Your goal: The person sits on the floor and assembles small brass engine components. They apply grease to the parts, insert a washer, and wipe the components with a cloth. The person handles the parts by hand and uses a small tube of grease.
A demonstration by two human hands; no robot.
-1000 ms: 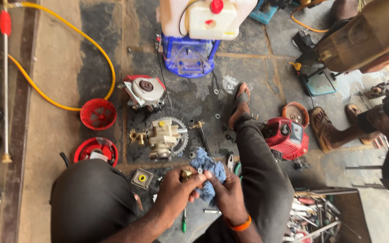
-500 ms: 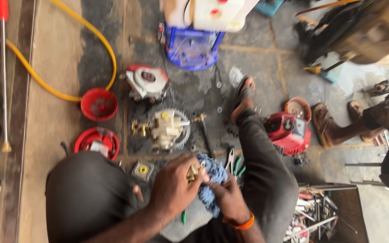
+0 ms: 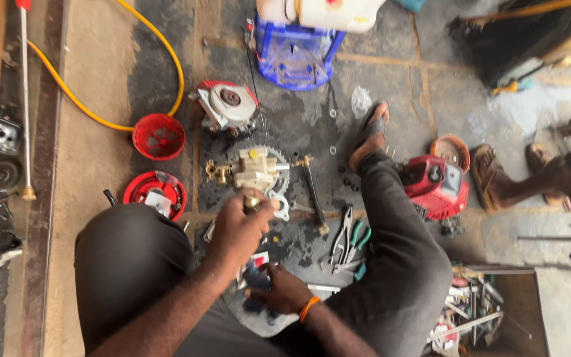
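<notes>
My left hand [image 3: 238, 228] is raised over the floor and pinches a small brass fitting [image 3: 252, 201] at its fingertips, just in front of a cream pump body with brass valves on a toothed gear [image 3: 256, 168]. My right hand [image 3: 279, 289], with an orange wristband, rests low between my knees on a blue cloth [image 3: 254, 277]. A brass-tipped rod [image 3: 312, 192] lies right of the pump.
Pliers and cutters [image 3: 346, 241] lie by my right leg. Red round covers [image 3: 158, 136] [image 3: 154, 192], an engine part [image 3: 227, 106], a red engine [image 3: 435, 185], a yellow hose [image 3: 166, 56], a blue crate [image 3: 293, 56] and a tool box [image 3: 477, 311] surround me. Another person's feet [image 3: 497, 175] are at the right.
My left hand lifted the brass fitting away from the cloth toward the pump. My right hand dropped lower with the blue cloth. The view shifted slightly.
</notes>
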